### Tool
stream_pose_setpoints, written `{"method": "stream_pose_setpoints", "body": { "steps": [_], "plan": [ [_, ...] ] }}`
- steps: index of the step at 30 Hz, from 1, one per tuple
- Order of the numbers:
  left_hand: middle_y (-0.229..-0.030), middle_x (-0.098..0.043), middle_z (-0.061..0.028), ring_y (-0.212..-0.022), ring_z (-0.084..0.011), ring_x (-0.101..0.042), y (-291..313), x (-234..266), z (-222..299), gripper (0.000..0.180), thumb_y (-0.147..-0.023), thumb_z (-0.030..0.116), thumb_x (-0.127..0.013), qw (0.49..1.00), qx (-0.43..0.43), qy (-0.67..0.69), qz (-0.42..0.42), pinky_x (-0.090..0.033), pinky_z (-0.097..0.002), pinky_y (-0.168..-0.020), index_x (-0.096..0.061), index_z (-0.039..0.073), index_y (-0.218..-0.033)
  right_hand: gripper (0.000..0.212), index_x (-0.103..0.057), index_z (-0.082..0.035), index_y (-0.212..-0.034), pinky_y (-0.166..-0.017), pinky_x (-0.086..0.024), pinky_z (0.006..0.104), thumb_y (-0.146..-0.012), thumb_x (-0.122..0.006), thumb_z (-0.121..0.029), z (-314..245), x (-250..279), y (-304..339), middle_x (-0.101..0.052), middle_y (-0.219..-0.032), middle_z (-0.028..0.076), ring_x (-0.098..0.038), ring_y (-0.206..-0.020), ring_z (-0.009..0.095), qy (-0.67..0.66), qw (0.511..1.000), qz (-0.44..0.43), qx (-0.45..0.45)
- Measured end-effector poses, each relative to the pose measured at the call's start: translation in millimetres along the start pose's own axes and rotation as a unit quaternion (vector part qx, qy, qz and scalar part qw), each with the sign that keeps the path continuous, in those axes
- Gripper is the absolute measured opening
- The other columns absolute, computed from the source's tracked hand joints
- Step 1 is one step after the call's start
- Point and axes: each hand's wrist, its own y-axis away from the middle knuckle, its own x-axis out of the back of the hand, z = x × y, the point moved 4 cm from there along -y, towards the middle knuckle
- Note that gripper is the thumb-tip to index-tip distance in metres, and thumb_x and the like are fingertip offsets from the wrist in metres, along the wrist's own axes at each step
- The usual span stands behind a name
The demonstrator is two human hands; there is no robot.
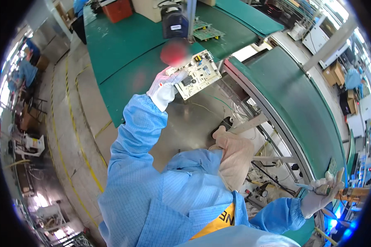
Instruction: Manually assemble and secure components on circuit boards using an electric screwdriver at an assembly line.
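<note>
My left hand [164, 87], in a white glove, grips a pale circuit board [204, 76] by its left edge. The board carries black, yellow and blue components and is held tilted over the near edge of the green bench. A blurred red round patch [175, 53] shows beside the board's upper left, below a dark blue device [175, 24] with a white label. Far to the right, my gloved right hand [320, 196] has its fingers curled around something small that I cannot make out, with one finger sticking up. Next to it, a small green circuit board [332, 166] lies on the conveyor.
A green-topped bench [115, 61] spans the far side, with several green circuit boards [208, 33] and a red bin [116, 10]. A green conveyor belt [294, 99] with a metal rail runs down the right. Yellow lines [72, 123] mark the floor at left.
</note>
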Motion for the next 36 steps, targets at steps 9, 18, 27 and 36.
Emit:
{"method": "stream_pose_setpoints", "body": {
  "steps": [9,18,27,36],
  "plan": [
    [-0.119,-0.059,-0.0173,-0.107,-0.0248,-0.061,5.5,54.1,17.1,0.041,-0.094,0.018,-0.058,0.999,-0.01,0.008,0.047,-0.051,-0.0348,-0.093,-0.048,-0.007,-0.125,0.052,-0.044,-0.006,-0.135,-0.035,-0.03,0.0144,-0.098,-0.044,-0.043,6.4,-8.9,-3.8,-0.053,-0.076,-0.002,-0.041,-0.051,0.001,-0.04,0.999,0.012,0.004],
    [-0.119,-0.059,-0.0179,-0.108,-0.0255,-0.061,-0.3,69.2,22.5,0.043,-0.095,0.021,-0.056,0.999,0.0,0.004,0.045,-0.051,-0.0349,-0.093,-0.047,-0.009,-0.124,0.051,-0.045,-0.006,-0.134,-0.036,-0.029,0.0149,-0.096,-0.047,-0.041,8.7,-15.9,-0.3,-0.052,-0.076,-0.002,-0.041,-0.053,0.002,-0.011,0.999,0.032,0.018],
    [-0.112,-0.064,-0.0128,-0.1,-0.0249,-0.064,-19.9,75.5,17.7,0.034,-0.092,0.021,-0.062,0.963,0.045,0.233,0.126,-0.051,-0.0352,-0.091,-0.056,-0.002,-0.116,0.05,-0.044,-0.001,-0.133,-0.036,-0.029,0.0168,-0.098,-0.044,-0.036,14.6,-3.6,-8.1,-0.052,-0.075,0.0,-0.041,-0.051,0.003,-0.063,0.998,0.025,0.013],
    [-0.108,-0.067,-0.011,-0.096,-0.0232,-0.065,-29.9,88.7,12.6,0.027,-0.093,0.023,-0.06,0.968,0.027,0.205,0.144,-0.053,-0.036,-0.088,-0.061,0.002,-0.109,0.047,-0.048,-0.004,-0.131,-0.038,-0.025,0.0151,-0.097,-0.043,-0.038,16.8,-2.3,-9.2,-0.045,-0.074,-0.004,-0.035,-0.051,0.002,0.044,0.996,0.044,0.058]
  ]
}}
